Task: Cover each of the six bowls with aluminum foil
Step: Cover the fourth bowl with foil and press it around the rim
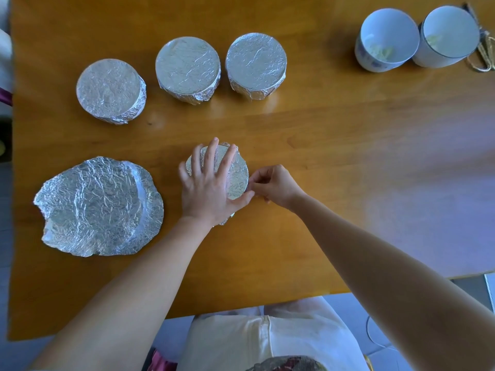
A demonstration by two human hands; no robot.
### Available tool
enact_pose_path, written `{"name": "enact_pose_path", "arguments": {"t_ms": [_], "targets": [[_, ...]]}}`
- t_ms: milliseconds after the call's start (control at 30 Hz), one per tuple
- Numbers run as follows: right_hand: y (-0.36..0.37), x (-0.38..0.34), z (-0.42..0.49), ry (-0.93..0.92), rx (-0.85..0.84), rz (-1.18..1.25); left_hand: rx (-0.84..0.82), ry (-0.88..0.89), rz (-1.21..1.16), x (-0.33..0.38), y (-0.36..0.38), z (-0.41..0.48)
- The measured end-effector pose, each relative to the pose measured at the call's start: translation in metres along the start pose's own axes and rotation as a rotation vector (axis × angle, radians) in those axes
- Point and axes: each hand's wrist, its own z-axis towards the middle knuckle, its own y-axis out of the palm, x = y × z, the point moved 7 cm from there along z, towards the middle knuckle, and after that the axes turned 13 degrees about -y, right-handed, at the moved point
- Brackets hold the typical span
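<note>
Head view: left hand [209, 186] spread flat, pressing foil-topped bowl [237, 172] at table [321, 156] centre. Right hand [274, 186] pinches foil [246, 183] at bowl's right rim. Two bare bowls [388, 36] far right; loose foil sheet [99, 207] left.

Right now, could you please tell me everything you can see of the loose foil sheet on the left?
The foil sheet lies flat on the wooden table, left of the left hand, not touching it. It is silver, shiny and crinkled, roughly round with a ragged edge and a torn notch at its lower left. A circular imprint marks its middle.
</note>
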Motion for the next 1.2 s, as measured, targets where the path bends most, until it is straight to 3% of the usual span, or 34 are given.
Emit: {"name": "enact_pose_path", "arguments": {"t_ms": [200,400,533,633,833,1200], "targets": [[0.005,0.004,0.001,0.133,-0.060,0.073,-0.015,-0.016,0.013,0.000,0.001,0.000],[0.006,0.006,-0.006,0.132,0.080,0.048,-0.018,0.001,-0.006,0.002,0.000,0.000],[-0.009,0.006,-0.008,0.111,0.269,-0.023,-0.019,0.009,-0.006,0.001,0.002,0.001],[-0.015,0.003,-0.014,0.078,0.325,0.070,-0.024,-0.017,-0.013,0.002,0.003,0.001],[-0.002,0.000,-0.026,0.054,0.216,0.345,-0.061,-0.181,-0.094,0.009,-0.001,0.000],[0.000,-0.014,-0.015,0.009,0.082,0.322,-0.119,-0.521,-0.391,0.002,-0.009,-0.018]]}}
